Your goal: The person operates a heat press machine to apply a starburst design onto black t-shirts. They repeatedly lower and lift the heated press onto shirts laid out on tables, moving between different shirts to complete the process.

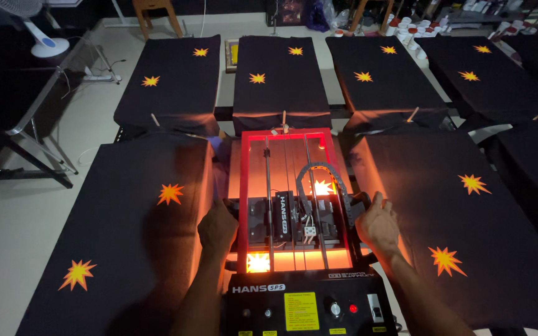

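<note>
**A:** ok so what's going on with the dryer unit here? which way is it lying?

**B:** The flash dryer point(294, 205) sits dead centre in the head view, over the middle board in the near row. Its long axis runs straight away from the person: black control box point(309, 305) at the near end by their body, red glowing frame point(242, 186) pointing toward the far row of boards. Rails and a black cable chain point(319, 171) inside run along that same line.

**A:** and the hands?

**B:** One on each side. Left hand point(217, 227) is against the left edge of the red frame, fingers curled round something there, looks like a side handle, but it's too dark to see exactly what it's gripping. Right hand point(379, 224) is at the right side, fingers loosely spread and half open, thumb up near a dark handle point(357, 204). Touching it or just beside it; I can't tell if it's actually closed on it.

**A:** what's around it?

**B:** Black shirts on boards everywhere, each with orange starburst prints. The shirt left of the dryer point(126, 236) has two bursts, same for the right shirt point(462, 230). Far row has more of them side by side. A white fan point(48, 43) stands on the floor at far left.
</note>
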